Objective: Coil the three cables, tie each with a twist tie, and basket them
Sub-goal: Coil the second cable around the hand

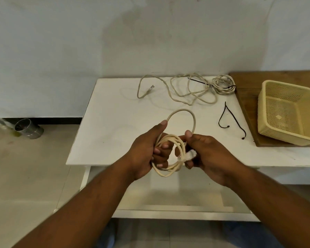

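Over the near edge of the tabletop (115, 126), both hands hold one cream cable (168, 171) wound into several loops. The left hand (145, 154) has its fingers curled round the left side of the bundle, with the thumb stretched up along a larger loop that rises above the rest. The right hand (209, 154) pinches the right side of the bundle between thumb and fingers, close to the white plug (190, 155) at the cable's end.

Further in, towards the right edge of the white surface, a black twist tie (230, 119) lies bent into a narrow V, apart from the cables. Just beside it to the right, a wooden board (245, 97) covers the far right corner and carries a pale yellow mesh basket (268, 111), which sits tilted and has no cable in it.

Along the far edge, a loose cable (177, 90) sprawls in open curves, its plug end pointing left. At its right end, touching the board's edge, sits a small coil (224, 83); whether the two are one cable I cannot tell. A thin black tie (199, 81) lies across the strands there.

On the floor to the left lies a metal can (28, 128).
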